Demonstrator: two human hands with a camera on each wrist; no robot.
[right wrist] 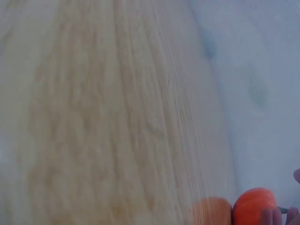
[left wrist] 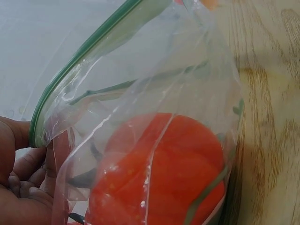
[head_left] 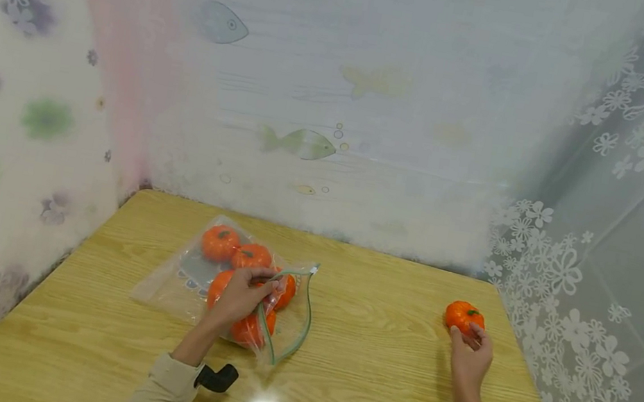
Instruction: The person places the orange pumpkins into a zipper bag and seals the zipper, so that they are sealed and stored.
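Note:
On the left of the table lies a clear zip bag (head_left: 163,288) with a green zip edge, its mouth gaping to the right. Several small orange pumpkins (head_left: 220,243) with dark green stems are inside it. My left hand (head_left: 243,297) pinches the bag's upper rim; in the left wrist view, its curled fingers (left wrist: 35,171) hold the plastic beside a pumpkin (left wrist: 164,164) seen through the film. Far to the right, my right hand (head_left: 470,358) holds another orange pumpkin (head_left: 462,316) between thumb and fingers. The right wrist view shows only the fingertips (right wrist: 269,216) against this pumpkin (right wrist: 253,202).
The wood-grain table (head_left: 368,349) stretches between the two hands. A patterned curtain (head_left: 337,105) with fish hangs behind the table's back edge. Flowered sheets (head_left: 611,331) close off the left and right sides.

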